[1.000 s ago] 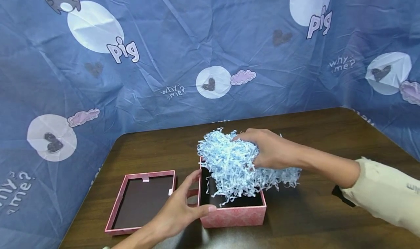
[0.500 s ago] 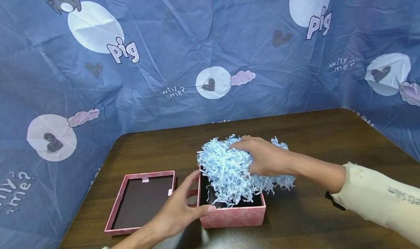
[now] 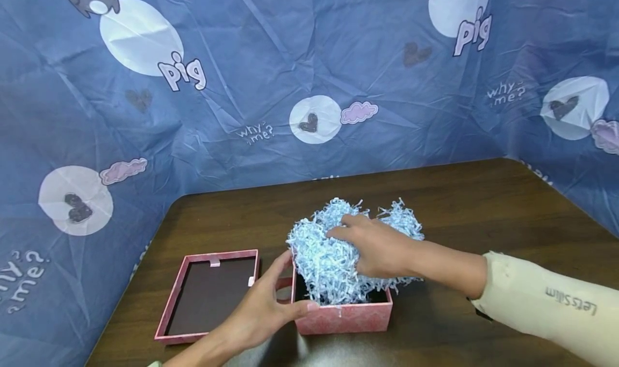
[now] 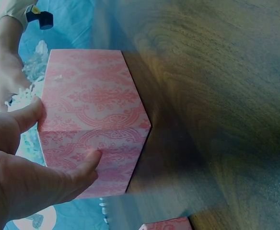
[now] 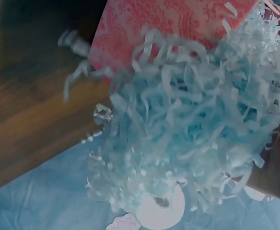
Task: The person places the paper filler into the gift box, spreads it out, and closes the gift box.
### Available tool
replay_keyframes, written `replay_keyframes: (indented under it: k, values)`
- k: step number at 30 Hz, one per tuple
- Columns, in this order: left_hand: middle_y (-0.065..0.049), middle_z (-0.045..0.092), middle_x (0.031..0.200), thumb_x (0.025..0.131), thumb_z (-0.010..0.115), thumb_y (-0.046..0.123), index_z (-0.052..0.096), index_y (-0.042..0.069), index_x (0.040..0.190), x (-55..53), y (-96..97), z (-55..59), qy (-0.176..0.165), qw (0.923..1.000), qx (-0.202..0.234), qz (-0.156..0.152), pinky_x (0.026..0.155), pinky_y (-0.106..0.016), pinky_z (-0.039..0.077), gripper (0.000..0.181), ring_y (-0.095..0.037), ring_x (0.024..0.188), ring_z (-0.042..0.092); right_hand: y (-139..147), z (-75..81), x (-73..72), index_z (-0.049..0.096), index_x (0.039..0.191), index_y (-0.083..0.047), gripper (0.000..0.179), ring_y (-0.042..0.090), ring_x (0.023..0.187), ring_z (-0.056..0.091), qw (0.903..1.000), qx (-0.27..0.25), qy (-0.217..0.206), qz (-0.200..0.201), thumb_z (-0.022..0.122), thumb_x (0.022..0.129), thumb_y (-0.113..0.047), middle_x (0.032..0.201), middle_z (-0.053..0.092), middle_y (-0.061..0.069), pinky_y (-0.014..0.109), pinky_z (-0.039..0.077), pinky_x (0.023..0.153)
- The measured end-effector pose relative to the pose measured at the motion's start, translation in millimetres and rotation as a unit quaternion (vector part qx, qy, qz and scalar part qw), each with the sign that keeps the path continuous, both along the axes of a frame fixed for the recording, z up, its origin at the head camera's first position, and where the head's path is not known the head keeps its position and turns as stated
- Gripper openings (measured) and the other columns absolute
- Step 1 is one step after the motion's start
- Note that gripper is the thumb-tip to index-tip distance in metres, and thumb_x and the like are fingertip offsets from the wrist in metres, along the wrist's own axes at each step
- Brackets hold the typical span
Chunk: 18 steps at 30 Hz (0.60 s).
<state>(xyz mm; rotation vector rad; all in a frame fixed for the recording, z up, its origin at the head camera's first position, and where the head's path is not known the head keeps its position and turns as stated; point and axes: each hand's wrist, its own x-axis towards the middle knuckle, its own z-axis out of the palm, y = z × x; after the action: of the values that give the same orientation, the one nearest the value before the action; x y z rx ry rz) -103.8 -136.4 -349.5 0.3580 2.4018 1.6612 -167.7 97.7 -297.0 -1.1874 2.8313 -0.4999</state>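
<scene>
A pink patterned box (image 3: 343, 319) with a black inside stands lidless on the table. My left hand (image 3: 263, 302) holds its near left corner, with the thumb on the front wall and fingers along the left side. In the left wrist view that thumb and a finger lie against the box (image 4: 89, 96). Pale blue shredded paper (image 3: 324, 262) heaps up above the box rim and spills past its right side. My right hand (image 3: 379, 246) grips the clump from above, fingertips partly sunk in it. Loose curly strips of shredded paper (image 5: 178, 110) fill the right wrist view.
Left of the box lies its pink-rimmed lid (image 3: 208, 297), inside up, with small ribbon tabs. Both rest on a dark wooden table (image 3: 474, 216). A blue printed cloth (image 3: 232, 82) hangs behind the table's far edge.
My right hand has come lower and to the left, bringing the shredded paper further down into the box. My left hand stays on the box corner, and the lid has not moved.
</scene>
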Motion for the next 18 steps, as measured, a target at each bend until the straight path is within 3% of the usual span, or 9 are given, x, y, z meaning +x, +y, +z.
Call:
replay_keyframes:
  k: [8, 13, 18]
  values:
    - [-0.024, 0.036, 0.146, 0.078, 0.082, 0.015, 0.024, 0.003, 0.15, 0.2, 0.0, 1.0, 0.007, 1.0, -0.005, 0.003, 0.086, -0.039, 0.055, 0.093, -0.043, 0.122, 0.049, -11.2, -7.7, 3.8, 0.06, 0.129, -0.009, 0.069, 0.026, 0.1, 0.057, 0.9985, 0.028, 0.042, 0.02, 0.065, 0.064, 0.013, 0.112, 0.057, 0.01, 0.043, 0.053, 0.082]
    - [-0.022, 0.033, 0.148, 0.078, 0.081, 0.015, 0.022, 0.004, 0.151, -0.4, -0.4, 0.5, 0.006, 0.9999, 0.01, -0.009, 0.085, -0.034, 0.055, 0.094, -0.042, 0.122, 0.048, -20.9, -9.7, 4.9, 0.061, 0.127, -0.01, 0.066, 0.022, 0.093, 0.055, 0.9956, 0.046, 0.072, 0.039, 0.068, 0.064, 0.009, 0.108, 0.057, 0.007, 0.038, 0.052, 0.076]
    - [-0.025, 0.029, 0.15, 0.079, 0.08, 0.015, 0.021, 0.002, 0.151, 0.7, -0.5, 0.3, 0.01, 0.9999, 0.001, -0.008, 0.081, -0.03, 0.056, 0.094, -0.043, 0.123, 0.047, -27.6, -15.0, 8.2, 0.06, 0.126, -0.01, 0.063, 0.024, 0.101, 0.056, 0.9956, 0.052, 0.06, 0.05, 0.069, 0.066, 0.007, 0.112, 0.057, 0.009, 0.041, 0.052, 0.079]
